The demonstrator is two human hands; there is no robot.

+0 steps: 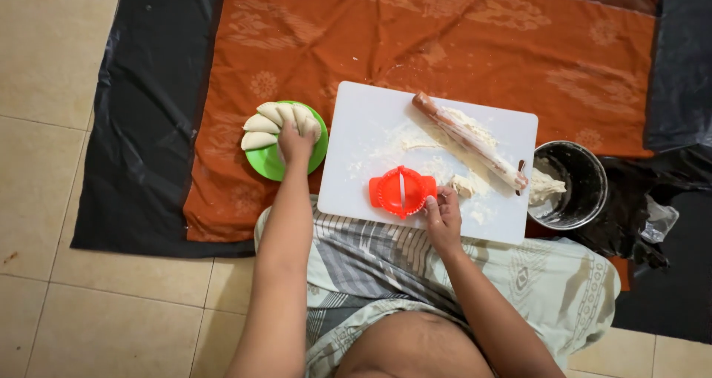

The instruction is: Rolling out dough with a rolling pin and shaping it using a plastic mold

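on the green plate (261, 161), left hand (295, 142) grips a pale folded dumpling (305, 122); right hand (443, 219) pinches the open red press (402, 191).

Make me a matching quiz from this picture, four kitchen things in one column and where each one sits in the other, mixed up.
1. Rolling pin
2. Red dumpling press
3. Folded dumplings
4. Metal pot

A. On the green plate, under the left hand
B. Right of the white board
C. Lying slantwise in flour
D. Board's near edge, by the right hand

Pairs: 1-C, 2-D, 3-A, 4-B

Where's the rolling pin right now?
The rolling pin lies diagonally on the white board's far right part, floured, its end near the metal bowl.
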